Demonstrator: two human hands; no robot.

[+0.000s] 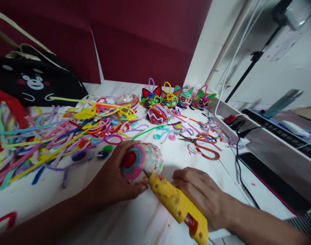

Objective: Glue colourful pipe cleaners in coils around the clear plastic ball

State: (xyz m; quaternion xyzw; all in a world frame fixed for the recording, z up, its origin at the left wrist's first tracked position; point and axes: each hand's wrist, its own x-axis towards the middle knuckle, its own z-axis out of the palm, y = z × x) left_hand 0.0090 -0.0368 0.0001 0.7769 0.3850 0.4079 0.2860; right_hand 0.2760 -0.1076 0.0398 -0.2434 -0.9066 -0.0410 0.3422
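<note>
My left hand (pixel 119 173) is wrapped round a clear ball (pixel 151 158), whose near side carries red, blue and pink rings of coiled fuzzy stem. A yellow hot glue gun (pixel 170 195) is gripped in my right hand (pixel 201 194). Its metal nozzle (pixel 146 172) is at the ball's surface, close to the edge of the pink ring; whether it touches I cannot tell. Orange-handled scissors (pixel 203 144) lie open on the table behind my right hand. Left of the ball are small coiled pieces, one of them green (pixel 108 148).
A heap of coloured pipe cleaners (pixel 68 132) spreads over the left. Several finished eared ball ornaments (pixel 172 97) stand at the back, near a striped ball (pixel 157 114). A black phone (pixel 270 182), cables (pixel 239 170) and a raised ledge (pixel 262 146) are on the right; a black bag (pixel 35 81) sits back left.
</note>
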